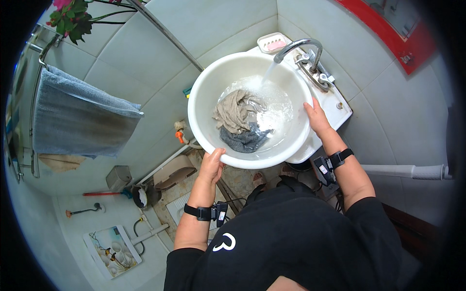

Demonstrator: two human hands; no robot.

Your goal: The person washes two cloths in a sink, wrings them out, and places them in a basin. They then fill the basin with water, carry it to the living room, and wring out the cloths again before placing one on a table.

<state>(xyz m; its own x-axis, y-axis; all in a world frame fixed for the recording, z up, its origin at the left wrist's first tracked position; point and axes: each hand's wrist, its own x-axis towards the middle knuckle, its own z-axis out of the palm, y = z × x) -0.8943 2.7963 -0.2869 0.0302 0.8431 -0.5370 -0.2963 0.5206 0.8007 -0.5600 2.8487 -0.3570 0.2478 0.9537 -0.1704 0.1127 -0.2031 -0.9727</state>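
Observation:
A large white plastic basin [251, 162] rests over the white sink [309, 145] beneath the chrome faucet [304, 43]. Water runs from the spout into it. A beige cloth [236, 109] and a dark grey cloth [244, 141] lie wet in the water, touching each other. My left hand [213, 163] grips the basin's near left rim, thumb on top. On the right rim, my right hand [317, 118] holds on with the thumb over the edge; its other fingers are partly hidden behind the wall of the basin.
A soap dish [272, 43] with pink soap stands behind the basin, beside the faucet. Grey-blue towels [85, 116] hang on a rack at the left. A metal pole [167, 34] slants behind the basin's left side. An orange-handled valve [179, 136] is low on the wall.

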